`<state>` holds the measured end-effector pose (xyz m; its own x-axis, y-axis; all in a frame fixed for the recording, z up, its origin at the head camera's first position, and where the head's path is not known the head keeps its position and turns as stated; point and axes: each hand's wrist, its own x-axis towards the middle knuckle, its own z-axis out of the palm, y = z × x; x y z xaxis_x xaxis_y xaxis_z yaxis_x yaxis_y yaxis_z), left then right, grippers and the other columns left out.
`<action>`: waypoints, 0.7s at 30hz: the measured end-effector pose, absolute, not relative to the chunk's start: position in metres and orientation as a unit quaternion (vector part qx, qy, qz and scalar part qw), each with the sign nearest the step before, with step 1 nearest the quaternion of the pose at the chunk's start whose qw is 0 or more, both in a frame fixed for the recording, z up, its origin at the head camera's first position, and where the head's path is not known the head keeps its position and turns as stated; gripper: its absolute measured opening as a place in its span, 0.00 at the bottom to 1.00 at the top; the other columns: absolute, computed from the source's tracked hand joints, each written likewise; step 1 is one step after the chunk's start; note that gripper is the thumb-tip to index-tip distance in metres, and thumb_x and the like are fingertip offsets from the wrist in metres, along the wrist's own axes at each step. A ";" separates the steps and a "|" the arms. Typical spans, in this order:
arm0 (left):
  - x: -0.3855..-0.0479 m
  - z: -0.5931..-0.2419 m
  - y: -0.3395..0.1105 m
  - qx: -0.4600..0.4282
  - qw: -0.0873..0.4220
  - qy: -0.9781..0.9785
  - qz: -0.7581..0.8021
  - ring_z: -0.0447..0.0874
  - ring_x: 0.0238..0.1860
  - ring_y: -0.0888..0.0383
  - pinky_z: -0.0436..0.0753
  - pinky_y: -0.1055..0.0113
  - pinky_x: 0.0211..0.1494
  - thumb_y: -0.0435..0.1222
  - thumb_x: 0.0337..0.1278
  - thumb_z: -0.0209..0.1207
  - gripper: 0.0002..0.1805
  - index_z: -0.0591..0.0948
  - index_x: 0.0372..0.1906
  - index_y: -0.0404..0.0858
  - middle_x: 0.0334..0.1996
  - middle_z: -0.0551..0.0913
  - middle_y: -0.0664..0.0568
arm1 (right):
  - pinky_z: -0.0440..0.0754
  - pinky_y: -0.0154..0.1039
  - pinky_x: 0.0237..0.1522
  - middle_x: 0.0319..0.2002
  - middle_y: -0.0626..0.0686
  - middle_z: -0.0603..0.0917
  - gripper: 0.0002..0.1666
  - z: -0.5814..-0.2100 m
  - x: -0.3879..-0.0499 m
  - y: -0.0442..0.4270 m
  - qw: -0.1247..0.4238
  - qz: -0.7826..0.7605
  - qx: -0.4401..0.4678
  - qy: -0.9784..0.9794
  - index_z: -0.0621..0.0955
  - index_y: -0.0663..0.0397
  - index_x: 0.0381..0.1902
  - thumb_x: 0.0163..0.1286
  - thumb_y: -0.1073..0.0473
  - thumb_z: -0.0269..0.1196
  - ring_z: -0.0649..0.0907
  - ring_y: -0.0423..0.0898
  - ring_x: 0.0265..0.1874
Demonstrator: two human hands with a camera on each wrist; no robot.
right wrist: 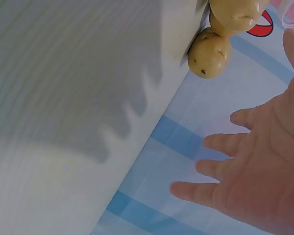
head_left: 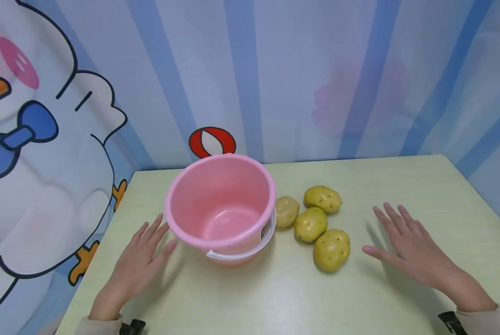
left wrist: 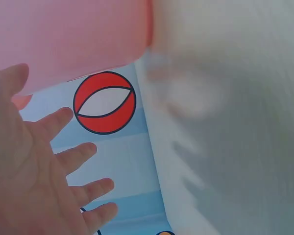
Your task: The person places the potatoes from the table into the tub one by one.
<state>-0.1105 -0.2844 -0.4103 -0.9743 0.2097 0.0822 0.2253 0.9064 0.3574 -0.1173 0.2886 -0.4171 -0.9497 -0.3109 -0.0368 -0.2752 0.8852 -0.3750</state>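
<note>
A pink bucket [head_left: 220, 200] with a white handle [head_left: 246, 255] stands upright near the table's middle, its inside bare. Just left of it, my left hand [head_left: 138, 265] hovers with fingers spread, holding nothing; whether a fingertip touches the rim I cannot tell. Several yellow potatoes [head_left: 311, 224] lie grouped at the bucket's right side. To the right of them my right hand [head_left: 417, 256] is held above the table, fingers straight and apart, nothing in it. The left wrist view has the bucket [left wrist: 63, 39] above the left hand's thumb. In the right wrist view, potatoes [right wrist: 209, 53] lie beyond the right hand.
The pale wooden table [head_left: 401, 186] ends at a back edge against a blue striped curtain [head_left: 292, 79]. Large cartoon figures [head_left: 44, 186] are printed on the curtain at the left.
</note>
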 end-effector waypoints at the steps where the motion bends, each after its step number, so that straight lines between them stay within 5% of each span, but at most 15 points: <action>1: -0.111 -0.408 -0.285 -0.113 0.018 -0.971 -0.209 0.46 0.75 0.31 0.53 0.26 0.68 0.55 0.77 0.43 0.33 0.61 0.77 0.42 0.78 0.53 0.42 | 0.43 0.78 0.66 0.78 0.68 0.40 0.57 -0.417 -0.118 0.288 0.049 -0.189 -0.154 0.969 0.42 0.53 0.81 0.71 0.33 0.57 0.37 0.69 0.74; 7: -0.118 -0.400 -0.284 -0.144 0.059 -0.931 -0.329 0.54 0.74 0.36 0.57 0.30 0.69 0.43 0.81 0.42 0.27 0.61 0.77 0.39 0.75 0.60 0.41 | 0.56 0.78 0.61 0.76 0.71 0.47 0.56 -0.418 -0.120 0.285 0.049 -0.191 -0.170 0.966 0.46 0.55 0.80 0.71 0.34 0.59 0.49 0.76 0.71; 12: -0.117 -0.393 -0.278 -0.119 0.088 -0.921 -0.360 0.63 0.70 0.39 0.69 0.34 0.64 0.43 0.80 0.43 0.26 0.64 0.75 0.37 0.71 0.67 0.41 | 0.63 0.78 0.57 0.75 0.71 0.51 0.56 -0.417 -0.119 0.282 0.044 -0.183 -0.174 0.967 0.47 0.54 0.80 0.70 0.33 0.59 0.56 0.77 0.68; 19: -0.118 -0.383 -0.271 -0.105 0.090 -0.886 -0.442 0.79 0.56 0.54 0.81 0.72 0.55 0.41 0.82 0.39 0.25 0.66 0.74 0.36 0.64 0.75 0.42 | 0.68 0.78 0.53 0.75 0.69 0.53 0.54 -0.415 -0.117 0.278 0.050 -0.211 -0.172 0.961 0.50 0.53 0.80 0.70 0.34 0.60 0.60 0.74 0.67; 21: -0.118 -0.381 -0.269 -0.107 0.082 -0.866 -0.481 0.81 0.53 0.58 0.82 0.75 0.53 0.40 0.82 0.38 0.25 0.66 0.73 0.34 0.63 0.75 0.40 | 0.68 0.77 0.53 0.74 0.68 0.56 0.52 -0.415 -0.117 0.276 0.047 -0.226 -0.176 0.957 0.52 0.52 0.79 0.70 0.35 0.60 0.61 0.72 0.67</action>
<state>-0.1185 -0.2693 -0.3811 -0.9634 0.1066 0.2462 0.2653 0.5141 0.8157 -0.1165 0.2761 -0.4150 -0.9334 -0.3588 -0.0100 -0.3164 0.8357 -0.4489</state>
